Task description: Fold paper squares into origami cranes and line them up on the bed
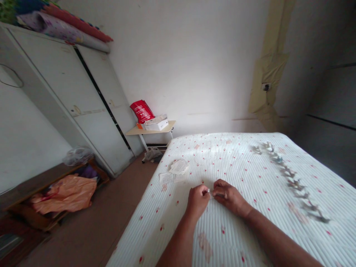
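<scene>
Over the middle of the bed, my left hand (199, 197) pinches a small piece of white paper (208, 191) between thumb and fingers. My right hand (226, 194) is closed on the paper's other side, its fingertips low and close to the bedspread. Most of the paper is hidden by the fingers. Beyond my left hand lie several loose printed paper sheets (179, 167), partly overlapping. To the right, a slanting row of small folded paper figures (294, 183) stands on the bed, too blurred for their exact shape.
The white quilted bedspread (222, 230) has red dots. Behind it on the left, a small table (133, 131) carries a red bag (141, 111) and a white box (157, 125). A pale cabinet (91, 111) and a wooden bench with an orange plastic bag (69, 193) stand further left.
</scene>
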Tool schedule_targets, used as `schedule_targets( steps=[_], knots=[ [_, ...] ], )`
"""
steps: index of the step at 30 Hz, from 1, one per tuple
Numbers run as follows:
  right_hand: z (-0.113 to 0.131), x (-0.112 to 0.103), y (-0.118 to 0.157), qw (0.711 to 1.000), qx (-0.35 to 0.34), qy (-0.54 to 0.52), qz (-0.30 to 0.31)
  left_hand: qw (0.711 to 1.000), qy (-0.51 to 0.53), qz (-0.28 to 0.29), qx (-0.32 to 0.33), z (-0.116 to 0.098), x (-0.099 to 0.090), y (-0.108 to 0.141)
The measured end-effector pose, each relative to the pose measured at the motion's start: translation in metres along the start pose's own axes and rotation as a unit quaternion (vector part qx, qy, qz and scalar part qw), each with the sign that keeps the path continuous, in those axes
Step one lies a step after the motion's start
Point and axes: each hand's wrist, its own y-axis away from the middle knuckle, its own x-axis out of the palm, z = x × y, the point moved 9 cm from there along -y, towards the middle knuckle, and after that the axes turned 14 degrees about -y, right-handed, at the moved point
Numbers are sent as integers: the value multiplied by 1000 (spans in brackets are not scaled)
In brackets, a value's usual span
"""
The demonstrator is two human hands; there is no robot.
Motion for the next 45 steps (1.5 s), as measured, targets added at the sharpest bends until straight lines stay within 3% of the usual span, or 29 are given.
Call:
schedule_targets(
  steps=[5,23,35,45],
  knots=[
    [-2,4,-2,1000,23,-4,17,992,-107,-23,60,-5,-9,1],
    [-10,2,-8,997,51,-59,27,972,-213,0,99,-12,-5,17],
    [-24,9,-13,987,120,101,14,949,-263,15,173,-22,-7,34],
    [-27,11,-16,967,184,165,55,925,-318,15,207,-25,-6,44]
  ],
)
